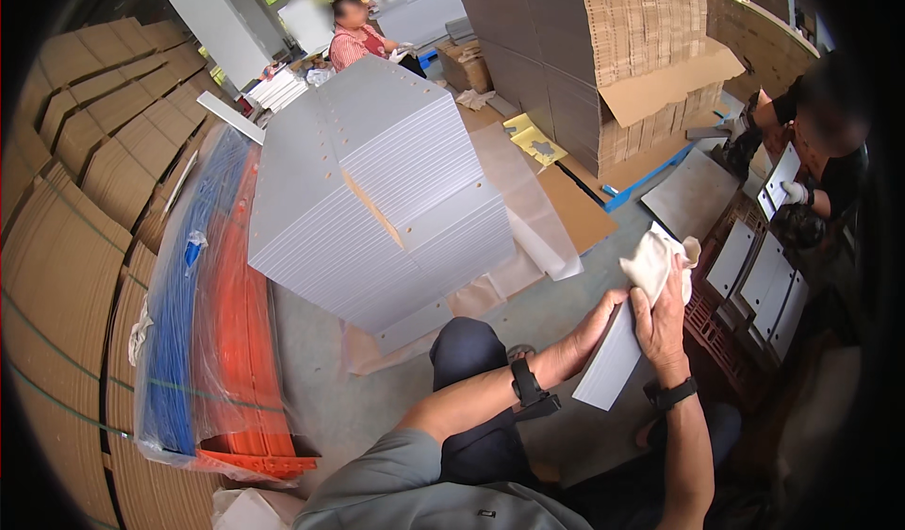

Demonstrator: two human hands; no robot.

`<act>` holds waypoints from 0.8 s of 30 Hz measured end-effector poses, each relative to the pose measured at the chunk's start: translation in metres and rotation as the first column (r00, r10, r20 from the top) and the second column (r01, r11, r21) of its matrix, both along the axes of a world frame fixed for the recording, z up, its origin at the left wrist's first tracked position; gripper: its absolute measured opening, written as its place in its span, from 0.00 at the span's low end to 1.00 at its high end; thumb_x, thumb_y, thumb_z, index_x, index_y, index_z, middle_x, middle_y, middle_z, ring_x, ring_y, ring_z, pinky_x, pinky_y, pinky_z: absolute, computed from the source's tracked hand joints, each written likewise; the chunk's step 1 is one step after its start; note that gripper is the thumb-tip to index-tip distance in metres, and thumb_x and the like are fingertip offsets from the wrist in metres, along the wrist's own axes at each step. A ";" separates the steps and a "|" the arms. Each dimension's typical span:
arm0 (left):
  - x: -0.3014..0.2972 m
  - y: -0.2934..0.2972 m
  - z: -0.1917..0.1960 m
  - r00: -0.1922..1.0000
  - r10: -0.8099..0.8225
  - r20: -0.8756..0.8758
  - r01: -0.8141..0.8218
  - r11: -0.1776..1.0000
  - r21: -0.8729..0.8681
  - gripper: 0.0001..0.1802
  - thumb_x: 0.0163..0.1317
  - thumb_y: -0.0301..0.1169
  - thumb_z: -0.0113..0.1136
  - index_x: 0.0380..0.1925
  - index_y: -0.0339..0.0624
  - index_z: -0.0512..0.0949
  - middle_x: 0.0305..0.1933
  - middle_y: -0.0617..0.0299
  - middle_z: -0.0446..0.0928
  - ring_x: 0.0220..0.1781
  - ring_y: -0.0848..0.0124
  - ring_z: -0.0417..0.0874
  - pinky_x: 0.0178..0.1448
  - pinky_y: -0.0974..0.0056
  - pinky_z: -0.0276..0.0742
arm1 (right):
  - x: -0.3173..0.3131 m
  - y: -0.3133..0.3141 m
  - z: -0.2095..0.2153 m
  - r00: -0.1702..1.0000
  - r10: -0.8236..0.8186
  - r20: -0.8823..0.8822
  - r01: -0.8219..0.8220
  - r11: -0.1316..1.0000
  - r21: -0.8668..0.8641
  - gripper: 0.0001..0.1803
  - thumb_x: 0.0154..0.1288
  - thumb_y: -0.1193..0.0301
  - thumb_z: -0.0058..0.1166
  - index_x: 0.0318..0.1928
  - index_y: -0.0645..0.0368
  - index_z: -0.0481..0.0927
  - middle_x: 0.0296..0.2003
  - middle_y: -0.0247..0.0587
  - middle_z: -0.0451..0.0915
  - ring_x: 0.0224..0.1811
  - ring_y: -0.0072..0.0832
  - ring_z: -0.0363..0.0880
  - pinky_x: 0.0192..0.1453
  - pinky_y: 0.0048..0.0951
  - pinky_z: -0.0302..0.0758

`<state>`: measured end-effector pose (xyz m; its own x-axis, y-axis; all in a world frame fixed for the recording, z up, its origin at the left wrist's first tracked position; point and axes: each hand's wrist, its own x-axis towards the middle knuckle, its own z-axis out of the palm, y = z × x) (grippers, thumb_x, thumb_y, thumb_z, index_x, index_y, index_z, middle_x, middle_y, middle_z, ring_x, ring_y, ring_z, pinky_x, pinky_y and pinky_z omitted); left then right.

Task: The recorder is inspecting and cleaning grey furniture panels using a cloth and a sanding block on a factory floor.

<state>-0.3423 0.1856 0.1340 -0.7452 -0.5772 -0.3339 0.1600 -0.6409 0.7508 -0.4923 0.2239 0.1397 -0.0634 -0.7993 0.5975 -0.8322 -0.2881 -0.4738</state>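
A narrow light-grey board (610, 365) is held tilted in front of me, its lower end pointing toward my knees. My left hand (596, 325) is closed on its left edge, with the fingers mostly hidden behind it. At the board's upper end, my right hand (664, 322) is closed on a crumpled off-white cloth (649, 258), its thumb lying along the board. The cloth covers that end. To the left rises a large stack of grey panels (372, 181) with small holes along their edges.
Wrapped blue strips (189, 294) and orange strips (247, 322) lie left, beside stacked cardboard (66, 285). At right a person (815, 143) in dark clothes handles a white plate, near several pale plates (768, 280) on a red pallet (712, 337). Another person (356, 40) sits far back.
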 end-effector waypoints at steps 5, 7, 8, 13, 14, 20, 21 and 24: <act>0.018 -0.006 -0.005 0.923 0.375 -0.083 -0.380 0.862 -0.334 0.33 0.74 0.60 0.42 0.63 0.46 0.71 0.59 0.59 0.77 0.58 0.70 0.81 0.63 0.62 0.78 | 0.036 0.017 -0.017 0.943 0.328 0.048 -0.332 0.932 0.144 0.25 0.73 0.58 0.52 0.65 0.56 0.78 0.72 0.56 0.66 0.79 0.57 0.54 0.83 0.57 0.45; 0.023 -0.043 -0.008 0.888 0.160 -0.431 -0.095 0.981 0.168 0.30 0.74 0.56 0.45 0.58 0.42 0.74 0.47 0.58 0.81 0.47 0.65 0.85 0.55 0.59 0.82 | 0.051 0.032 -0.021 0.905 0.420 0.062 -0.424 0.894 0.147 0.26 0.69 0.62 0.59 0.64 0.58 0.78 0.71 0.55 0.68 0.78 0.55 0.58 0.82 0.57 0.49; 0.025 -0.048 -0.002 0.864 0.223 -0.452 -0.137 0.967 0.215 0.29 0.73 0.54 0.46 0.57 0.40 0.75 0.44 0.58 0.81 0.44 0.64 0.85 0.52 0.59 0.83 | 0.060 0.037 -0.019 0.889 0.450 0.082 -0.457 0.880 0.128 0.26 0.67 0.64 0.63 0.63 0.59 0.78 0.70 0.54 0.70 0.77 0.53 0.60 0.82 0.57 0.51; 0.026 -0.077 0.015 0.821 0.310 -0.480 -0.368 0.929 -0.030 0.33 0.70 0.51 0.44 0.60 0.31 0.73 0.48 0.51 0.81 0.44 0.65 0.83 0.52 0.63 0.82 | 0.063 0.056 -0.024 0.791 0.602 0.107 -0.606 0.796 0.005 0.21 0.54 0.73 0.67 0.49 0.65 0.81 0.51 0.46 0.81 0.57 0.44 0.80 0.63 0.45 0.76; 0.028 -0.070 0.037 0.792 0.351 -0.500 -0.420 0.907 -0.029 0.33 0.70 0.50 0.45 0.60 0.31 0.73 0.49 0.52 0.80 0.46 0.65 0.83 0.53 0.63 0.82 | 0.066 0.058 -0.021 0.776 0.612 0.153 -0.619 0.785 -0.002 0.17 0.55 0.72 0.65 0.45 0.65 0.81 0.45 0.46 0.81 0.49 0.44 0.83 0.55 0.42 0.80; 0.038 -0.080 0.026 0.810 0.272 -0.520 -0.355 0.933 -0.064 0.39 0.68 0.53 0.47 0.67 0.31 0.68 0.61 0.47 0.76 0.53 0.61 0.81 0.56 0.59 0.83 | 0.038 0.063 -0.022 0.829 0.552 0.092 -0.558 0.826 0.073 0.11 0.54 0.68 0.60 0.32 0.61 0.75 0.27 0.44 0.72 0.24 0.44 0.77 0.29 0.41 0.77; 0.037 -0.080 0.023 0.832 0.203 -0.516 -0.303 0.946 -0.116 0.40 0.68 0.53 0.47 0.69 0.31 0.66 0.64 0.46 0.75 0.54 0.61 0.81 0.56 0.59 0.83 | 0.029 0.064 -0.019 0.852 0.517 0.087 -0.519 0.855 0.005 0.11 0.53 0.69 0.60 0.32 0.61 0.75 0.27 0.44 0.72 0.23 0.44 0.76 0.28 0.40 0.76; 0.032 -0.068 0.018 0.832 0.189 -0.522 -0.280 0.955 -0.100 0.41 0.67 0.54 0.48 0.70 0.32 0.65 0.65 0.44 0.73 0.54 0.59 0.81 0.57 0.58 0.83 | 0.003 0.071 -0.008 0.932 0.350 0.092 -0.338 0.932 -0.131 0.14 0.51 0.72 0.59 0.39 0.63 0.79 0.28 0.44 0.74 0.24 0.41 0.76 0.29 0.38 0.76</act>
<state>-0.3103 0.1179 0.1521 -0.6181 -0.7688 0.1639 0.6726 -0.4093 0.6165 -0.4893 0.2947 0.1321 0.1319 -0.7132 0.6884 -0.6159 -0.6031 -0.5068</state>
